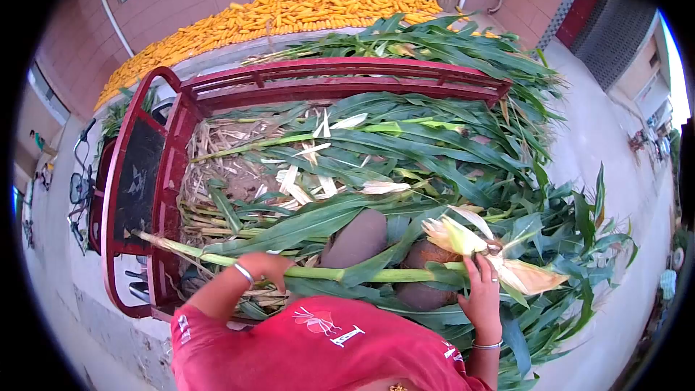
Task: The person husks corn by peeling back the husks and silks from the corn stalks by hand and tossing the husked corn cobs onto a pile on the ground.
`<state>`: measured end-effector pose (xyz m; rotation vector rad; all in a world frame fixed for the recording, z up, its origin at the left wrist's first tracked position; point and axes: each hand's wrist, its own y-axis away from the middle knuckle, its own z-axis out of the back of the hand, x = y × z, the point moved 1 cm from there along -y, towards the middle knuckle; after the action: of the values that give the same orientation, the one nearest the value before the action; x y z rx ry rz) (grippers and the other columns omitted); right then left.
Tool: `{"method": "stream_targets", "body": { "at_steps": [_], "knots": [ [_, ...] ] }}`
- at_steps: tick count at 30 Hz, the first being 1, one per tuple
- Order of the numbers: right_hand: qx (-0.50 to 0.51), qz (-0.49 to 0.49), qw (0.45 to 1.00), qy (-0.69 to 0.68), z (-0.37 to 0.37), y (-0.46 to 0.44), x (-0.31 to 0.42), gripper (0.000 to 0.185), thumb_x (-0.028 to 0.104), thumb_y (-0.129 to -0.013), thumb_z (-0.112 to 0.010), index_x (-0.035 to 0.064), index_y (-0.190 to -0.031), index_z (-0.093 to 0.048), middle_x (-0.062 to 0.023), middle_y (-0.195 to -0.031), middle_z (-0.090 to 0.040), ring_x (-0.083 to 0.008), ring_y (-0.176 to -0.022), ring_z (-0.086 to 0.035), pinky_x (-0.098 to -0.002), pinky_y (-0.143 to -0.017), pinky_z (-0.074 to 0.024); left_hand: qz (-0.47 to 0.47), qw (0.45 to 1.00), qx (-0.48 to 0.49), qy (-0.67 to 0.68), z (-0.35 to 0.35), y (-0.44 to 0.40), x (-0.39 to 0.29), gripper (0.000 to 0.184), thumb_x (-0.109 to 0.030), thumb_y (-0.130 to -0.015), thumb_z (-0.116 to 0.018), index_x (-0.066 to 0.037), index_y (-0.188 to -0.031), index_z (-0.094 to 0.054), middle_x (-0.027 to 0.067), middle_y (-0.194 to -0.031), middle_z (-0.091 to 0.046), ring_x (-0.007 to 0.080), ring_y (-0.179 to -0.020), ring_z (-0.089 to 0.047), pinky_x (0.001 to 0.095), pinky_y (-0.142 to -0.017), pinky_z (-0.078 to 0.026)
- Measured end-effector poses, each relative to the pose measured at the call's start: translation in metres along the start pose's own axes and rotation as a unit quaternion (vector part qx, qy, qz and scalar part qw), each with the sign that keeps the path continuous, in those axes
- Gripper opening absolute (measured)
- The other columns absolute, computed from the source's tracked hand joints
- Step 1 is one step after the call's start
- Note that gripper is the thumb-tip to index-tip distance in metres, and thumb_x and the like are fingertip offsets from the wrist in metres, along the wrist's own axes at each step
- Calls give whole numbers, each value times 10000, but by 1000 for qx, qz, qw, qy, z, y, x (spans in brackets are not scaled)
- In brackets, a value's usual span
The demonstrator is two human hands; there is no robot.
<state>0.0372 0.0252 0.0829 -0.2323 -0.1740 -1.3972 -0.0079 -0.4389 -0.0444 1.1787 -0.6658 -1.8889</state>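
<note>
A long green cornstalk (347, 274) lies across in front of my red shirt, its cut end over the cart's left edge. My left hand (269, 268), with a bracelet at the wrist, is closed around the stalk left of the middle. At its right end pale, dry corn husk (534, 276) spreads apart, and no yellow ear shows in it. My right hand (481, 293) has its fingers closed at the base of this husk, partly hiding where it joins the stalk. Green leaves hang about both hands.
Several leafy stalks (449, 152) fill the red cart (347, 65) and spill over its right end. Loose husk pieces (293, 185) lie on the cart bed. Behind, a heap of yellow corn ears (289, 14) lies along the wall. Two grey-brown rounded shapes (358, 237) rise among the leaves.
</note>
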Motion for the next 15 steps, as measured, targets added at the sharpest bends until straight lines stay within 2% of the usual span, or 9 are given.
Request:
{"method": "stream_targets", "body": {
  "at_steps": [1, 2, 3, 4, 6, 8, 9, 12, 15],
  "knots": [
    [5, 3, 1000, -4, -11, 1, -6, 768, -28, -603, -705, 130, -1321, -482, -155, -1300, -453, -361, -1231, -422, -445, -993, -382, 10, 995, -97, 13, -14, 7, -4, 575, -356, -704, -724, -121, -1203, -561, 166, -1090, -633, 350, -998, -607, 426, -867, -477],
    [10, 28, 998, 60, -27, 1, -17, 793, -8, -578, -723, 147, -1318, -484, -150, -1330, -432, -354, -1256, -396, -464, -1023, -343, 19, 981, -192, 24, -22, 14, -5, 460, -318, -698, -704, -141, -1112, -608, 167, -965, -664, 371, -918, -626, 444, -818, -493],
    [15, 52, 991, 122, -43, -1, -27, 818, 12, -554, -741, 165, -1316, -487, -145, -1359, -410, -348, -1282, -370, -483, -1054, -304, 22, 981, -189, 26, -21, 22, -10, 460, -318, -698, -704, -141, -1112, -608, 167, -965, -664, 371, -918, -626, 444, -818, -493],
    [-27, 71, 988, 138, -54, -8, -32, 816, 11, -530, -734, 179, -1296, -509, -145, -1352, -424, -329, -1278, -386, -494, -1041, -304, 52, 973, -224, 0, -16, 28, -18, 398, -307, -700, -690, -138, -1053, -617, 164, -919, -663, 367, -879, -632, 456, -785, -499],
    [-39, 67, 991, 105, -55, -23, -41, 772, 5, -532, -721, 165, -1265, -536, -119, -1320, -459, -315, -1259, -413, -478, -1012, -327, 92, 955, -279, -44, -7, 29, -14, 322, -310, -721, -666, -127, -983, -625, 165, -878, -663, 344, -841, -644, 465, -739, -507],
    [-64, 111, 985, 114, -63, -47, -60, 729, -4, -529, -712, 130, -1225, -539, -93, -1299, -475, -312, -1236, -433, -476, -990, -344, 70, 908, -403, -88, 7, 21, 7, 313, -307, -712, -691, -129, -964, -636, 161, -861, -663, 340, -834, -644, 462, -738, -506],
    [-61, 111, 984, 124, -57, -64, -58, 634, 32, -606, -715, 125, -1208, -540, -86, -1277, -488, -282, -1240, -433, -458, -973, -354, 66, 905, -414, -70, 25, 21, 5, 320, -304, -706, -705, -132, -968, -644, 165, -861, -662, 343, -838, -642, 460, -748, -504],
    [-51, 130, 986, 96, -63, -131, -70, 649, 90, -601, -768, 128, -1202, -526, -72, -1257, -511, -263, -1220, -460, -422, -965, -376, 79, 898, -433, -29, 85, 8, 12, 349, -295, -687, -738, -123, -981, -659, 175, -885, -661, 351, -850, -637, 452, -763, -499],
    [-1, 117, 988, 104, -112, -192, -103, 653, 220, -610, -804, 152, -1200, -532, -70, -1227, -536, -234, -1228, -457, -442, -1008, -355, 88, 920, -381, -12, 113, -39, 45, 342, -294, -704, -727, -109, -984, -659, 177, -899, -663, 354, -855, -636, 440, -762, -503]
  ]
}}
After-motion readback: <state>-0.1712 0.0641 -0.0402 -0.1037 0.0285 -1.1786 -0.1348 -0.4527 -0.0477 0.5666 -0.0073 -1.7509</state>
